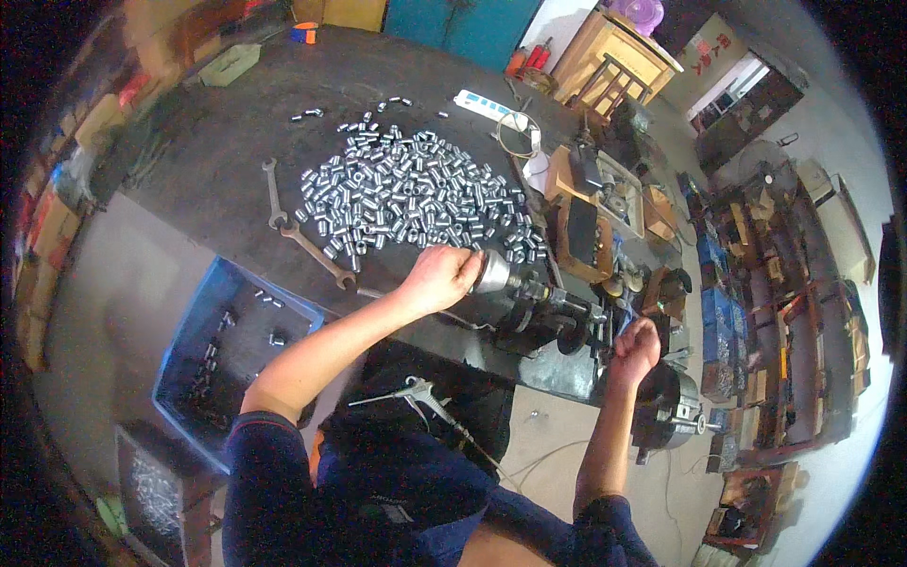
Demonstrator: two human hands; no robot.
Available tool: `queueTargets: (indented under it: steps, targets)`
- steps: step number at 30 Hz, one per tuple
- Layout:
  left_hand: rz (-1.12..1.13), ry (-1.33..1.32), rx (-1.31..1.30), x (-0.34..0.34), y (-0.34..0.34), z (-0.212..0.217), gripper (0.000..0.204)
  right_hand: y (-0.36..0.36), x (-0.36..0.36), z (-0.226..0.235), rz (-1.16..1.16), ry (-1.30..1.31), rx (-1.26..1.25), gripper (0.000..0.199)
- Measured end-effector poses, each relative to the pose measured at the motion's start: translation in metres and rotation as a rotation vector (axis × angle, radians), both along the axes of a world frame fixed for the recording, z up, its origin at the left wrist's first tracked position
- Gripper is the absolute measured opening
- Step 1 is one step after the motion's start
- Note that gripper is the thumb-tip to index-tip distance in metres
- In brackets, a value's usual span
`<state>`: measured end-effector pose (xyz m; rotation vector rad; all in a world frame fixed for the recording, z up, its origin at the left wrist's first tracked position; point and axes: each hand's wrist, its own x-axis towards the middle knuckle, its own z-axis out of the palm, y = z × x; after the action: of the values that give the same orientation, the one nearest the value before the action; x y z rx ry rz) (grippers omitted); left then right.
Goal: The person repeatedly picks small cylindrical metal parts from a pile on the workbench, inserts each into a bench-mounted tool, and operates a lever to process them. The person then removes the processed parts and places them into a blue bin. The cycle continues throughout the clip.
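My left hand (442,278) is closed at the front of a round metal chuck (495,272) on a small bench machine; whatever its fingers pinch is hidden. My right hand (639,346) makes a fist at the other end of the machine, beside its dark rods (599,326). I cannot make out what is in that fist. Just beyond my left hand, a wide heap of short shiny metal sleeves (406,189) covers the dark table (198,151). Two open-ended wrenches (275,196) lie end to end left of the heap.
A blue crate (179,359) with several sleeves stands below the table's left edge. An air blow gun (420,395) hangs near my lap. A white power strip (489,110) and wooden box (578,231) sit toward the right. Shelves (784,312) line the right wall.
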<state>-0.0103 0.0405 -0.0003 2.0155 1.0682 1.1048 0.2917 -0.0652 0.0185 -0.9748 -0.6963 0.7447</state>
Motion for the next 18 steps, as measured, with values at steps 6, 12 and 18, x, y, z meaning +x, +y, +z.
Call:
queueTargets:
  steps: [6,12,18]
  targets:
    - [0.017,0.016,0.009,0.0,0.001,-0.001,0.035,0.003,-0.006,0.0,-0.082,-0.027,0.009,0.023]
    - [0.002,0.057,-0.067,-0.001,0.003,0.002,0.034,-0.022,0.0,-0.062,-0.113,0.077,-0.114,0.019]
    - [0.037,0.018,-0.077,0.003,0.0,0.002,0.032,0.006,0.006,-0.095,-0.181,0.179,-0.294,0.011]
